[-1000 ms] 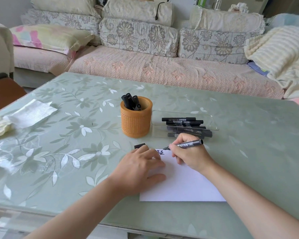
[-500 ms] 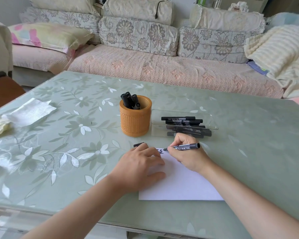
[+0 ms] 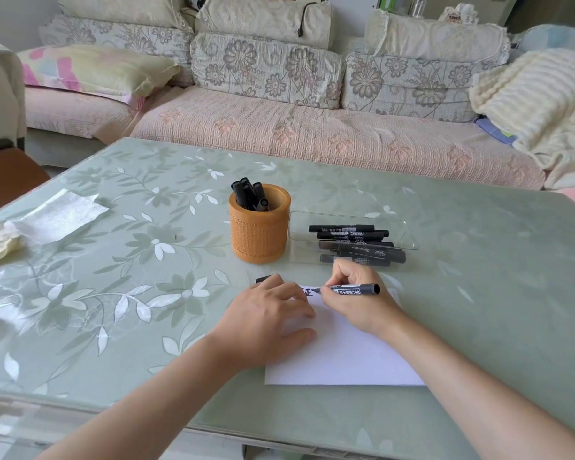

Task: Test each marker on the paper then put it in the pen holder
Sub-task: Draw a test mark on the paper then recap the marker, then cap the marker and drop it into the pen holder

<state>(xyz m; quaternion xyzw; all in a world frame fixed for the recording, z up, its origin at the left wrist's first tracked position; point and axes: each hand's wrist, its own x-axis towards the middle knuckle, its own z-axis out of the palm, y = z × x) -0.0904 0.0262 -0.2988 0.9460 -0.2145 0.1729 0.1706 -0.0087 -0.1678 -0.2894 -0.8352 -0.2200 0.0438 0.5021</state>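
My right hand [image 3: 356, 298] grips a black marker [image 3: 356, 289] with its tip down on the white paper [image 3: 346, 356], where black strokes show near the top edge. My left hand [image 3: 266, 318] lies flat on the paper's left side, and the marker's black cap [image 3: 263, 279] sits just beyond its fingers. An orange pen holder [image 3: 259, 232] with several black markers in it stands behind the paper. To its right, a clear tray [image 3: 352, 217] holds several more black markers [image 3: 356, 242].
The table [image 3: 478, 260] has a glass top over a green floral cloth. White tissues [image 3: 57, 215] lie at its left edge. A sofa [image 3: 312, 127] with cushions and a blanket runs along the far side. A brown chair seat [image 3: 10, 177] is at the left.
My right hand has shifted slightly right along the paper's top edge with the marker, adding strokes. My left hand stays on the paper.
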